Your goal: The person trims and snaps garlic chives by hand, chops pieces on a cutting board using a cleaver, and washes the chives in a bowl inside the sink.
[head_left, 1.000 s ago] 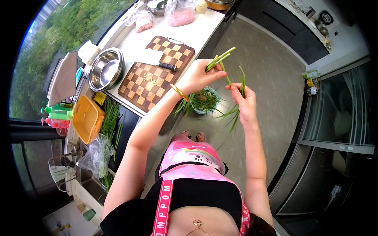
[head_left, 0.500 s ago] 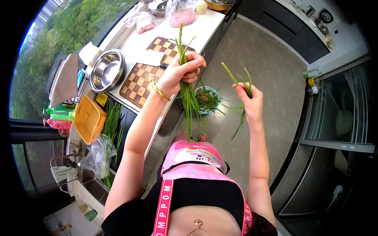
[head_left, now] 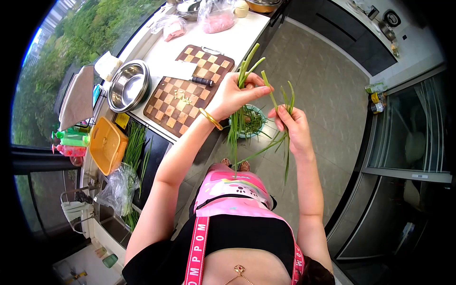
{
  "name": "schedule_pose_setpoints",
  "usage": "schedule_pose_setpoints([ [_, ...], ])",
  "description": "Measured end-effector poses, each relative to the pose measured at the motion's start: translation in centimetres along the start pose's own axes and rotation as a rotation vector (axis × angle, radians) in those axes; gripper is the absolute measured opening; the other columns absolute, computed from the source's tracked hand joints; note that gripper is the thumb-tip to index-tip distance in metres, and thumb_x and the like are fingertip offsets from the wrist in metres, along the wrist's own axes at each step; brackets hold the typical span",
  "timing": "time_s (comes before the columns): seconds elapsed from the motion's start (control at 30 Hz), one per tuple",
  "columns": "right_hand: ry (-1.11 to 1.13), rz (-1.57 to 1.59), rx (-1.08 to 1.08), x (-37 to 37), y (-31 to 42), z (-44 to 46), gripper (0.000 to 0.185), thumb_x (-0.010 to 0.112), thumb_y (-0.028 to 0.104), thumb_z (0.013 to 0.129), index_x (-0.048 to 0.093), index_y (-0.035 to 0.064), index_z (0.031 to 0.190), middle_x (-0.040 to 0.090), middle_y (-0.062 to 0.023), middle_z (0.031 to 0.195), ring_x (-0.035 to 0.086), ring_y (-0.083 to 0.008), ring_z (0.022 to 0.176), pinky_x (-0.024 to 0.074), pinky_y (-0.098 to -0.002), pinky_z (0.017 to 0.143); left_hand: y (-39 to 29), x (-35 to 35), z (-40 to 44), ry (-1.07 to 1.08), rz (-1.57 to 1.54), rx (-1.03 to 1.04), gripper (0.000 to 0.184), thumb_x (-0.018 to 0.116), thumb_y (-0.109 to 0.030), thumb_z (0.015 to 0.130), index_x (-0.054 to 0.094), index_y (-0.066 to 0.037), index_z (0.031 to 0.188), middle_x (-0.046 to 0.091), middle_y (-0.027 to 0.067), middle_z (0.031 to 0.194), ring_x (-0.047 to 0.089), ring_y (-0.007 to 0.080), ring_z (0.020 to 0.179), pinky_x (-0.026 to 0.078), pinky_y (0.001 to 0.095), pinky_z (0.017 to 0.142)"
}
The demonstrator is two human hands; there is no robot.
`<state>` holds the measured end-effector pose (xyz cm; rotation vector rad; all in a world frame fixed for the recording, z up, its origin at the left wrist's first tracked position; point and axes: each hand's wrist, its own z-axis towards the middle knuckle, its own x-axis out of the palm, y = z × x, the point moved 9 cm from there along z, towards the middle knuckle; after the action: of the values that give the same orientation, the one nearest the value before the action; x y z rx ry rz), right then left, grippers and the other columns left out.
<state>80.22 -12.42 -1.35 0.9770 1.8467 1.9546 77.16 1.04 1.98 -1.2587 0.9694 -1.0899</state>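
My left hand [head_left: 237, 97] is closed round a bunch of garlic chives [head_left: 233, 137], pale ends up and leaves hanging down. Its thumb and forefinger meet at the tip of a stalk that rises from my right hand. A few loose chives [head_left: 287, 156] are gripped in my right hand [head_left: 295, 128], some leaves drooping toward the floor. Both hands are close together in front of my body. Below and behind them, partly hidden by the left-hand bunch, a light-blue bowl [head_left: 264, 115] holds green scraps and something brownish.
On the counter at left lie a checkered cutting board [head_left: 216, 92] with chopped pale bits [head_left: 182, 96] and a cleaver [head_left: 180, 70]. Nested metal bowls [head_left: 128, 85], an orange basket [head_left: 107, 145], more chives [head_left: 135, 147] and a plastic bag [head_left: 118, 187] are nearby. Bagged meat [head_left: 218, 21] sits farther back.
My left hand has moved right and slightly down with its bunch, uncovering more cutting board. My right hand has come a little left and lower, so the hands now nearly touch.
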Motion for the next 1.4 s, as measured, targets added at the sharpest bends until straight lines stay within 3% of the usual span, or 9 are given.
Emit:
schedule_pose_setpoints([
  [0.23,0.138,0.278,0.12,1.6,-1.1,-0.4,0.029,0.046,0.025,0.093,0.059,0.0035,0.079,0.041,0.0056,0.054,0.034,-0.0043,0.051,0.0267,-0.0197,0.049,-1.4,0.0,-0.6,0.002,0.105,0.082,0.012,0.064,-0.009,0.081,0.063,0.002,0.085,0.042,-0.0093,0.057,0.032,-0.0001,0.053,0.026,0.018,0.049],
  [0.4,0.142,0.398,0.166,2.1,-1.5,-0.7,0.028,0.046,0.024,0.093,0.056,0.0035,0.078,0.04,0.005,0.052,0.034,-0.0051,0.048,0.0277,-0.0208,0.048,-3.4,-0.4,-1.7,-0.21,0.35,0.322,0.005,0.064,-0.005,0.077,0.061,-0.002,0.08,0.03,-0.0039,0.051,0.028,0.0022,0.047,0.024,0.0217,0.042],
  [0.57,0.112,0.379,0.174,1.5,-1.6,-1.6,0.028,0.046,0.024,0.093,0.056,0.003,0.078,0.04,0.0046,0.053,0.034,-0.0051,0.048,0.0281,-0.0209,0.048,-5.4,-0.7,-2.3,-0.364,0.621,0.51,0.009,0.065,-0.005,0.073,0.059,-0.002,0.079,0.054,0.0091,0.058,0.051,0.017,0.047,0.04,0.0282,0.046],
  [0.67,0.097,0.337,0.173,1.0,-1.6,-2.0,0.028,0.046,0.024,0.093,0.057,0.0031,0.079,0.042,0.0042,0.053,0.035,-0.0051,0.049,0.0282,-0.0206,0.048,-5.7,-1.7,-2.3,-0.444,0.685,0.535,0.008,0.065,-0.005,0.073,0.059,-0.002,0.078,0.052,0.0089,0.056,0.05,0.0154,0.046,0.04,0.0273,0.045],
  [0.83,0.073,0.24,0.159,0.4,-1.6,-2.5,0.027,0.048,0.025,0.092,0.058,0.0033,0.08,0.045,0.0032,0.055,0.037,-0.005,0.05,0.0284,-0.0199,0.05,-3.3,-4.0,-1.6,-0.551,0.591,0.389,0.004,0.063,-0.005,0.075,0.06,-0.002,0.076,0.038,0.0006,0.048,0.036,0.0076,0.043,0.031,0.0237,0.043],
  [1.0,-0.055,0.156,0.043,0.1,0.1,-2.1,0.017,0.055,0.018,0.089,0.059,0.0026,0.083,0.054,0.001,0.066,0.046,-0.0054,0.06,0.0332,-0.0189,0.054,-0.7,-2.2,-2.1,-0.356,0.27,0.133,0.012,0.06,-0.009,0.083,0.065,0.0,0.087,0.035,-0.011,0.054,0.029,-0.0011,0.05,0.022,0.0171,0.046],
  [1.13,-0.103,0.165,-0.041,0.6,0.5,-1.8,0.01,0.059,0.012,0.086,0.058,0.0018,0.084,0.056,0.0005,0.071,0.05,-0.006,0.066,0.0383,-0.0189,0.059,0.3,0.0,-3.1,-0.292,0.023,0.014,0.015,0.062,-0.011,0.083,0.063,0.002,0.09,0.036,-0.0106,0.054,0.031,-0.0016,0.05,0.024,0.0172,0.046],
  [1.33,-0.211,-0.024,-0.148,0.3,1.2,-1.7,0.007,0.062,0.007,0.084,0.058,0.001,0.083,0.057,0.0004,0.071,0.051,-0.0057,0.064,0.041,-0.0202,0.059,-0.4,0.2,-3.5,-0.263,0.118,0.046,0.013,0.066,-0.009,0.079,0.061,0.002,0.083,0.035,-0.0104,0.054,0.031,-0.0014,0.051,0.025,0.0182,0.045],
  [1.4,-0.269,-0.28,-0.199,-0.1,2.0,-2.0,0.007,0.064,0.006,0.082,0.059,0.0007,0.081,0.057,0.0005,0.07,0.051,-0.0061,0.063,0.0406,-0.0216,0.056,-0.7,0.2,-3.5,-0.252,0.118,0.037,0.012,0.066,-0.009,0.079,0.061,0.002,0.082,0.035,-0.0104,0.054,0.031,-0.0012,0.051,0.026,0.0184,0.046],
])
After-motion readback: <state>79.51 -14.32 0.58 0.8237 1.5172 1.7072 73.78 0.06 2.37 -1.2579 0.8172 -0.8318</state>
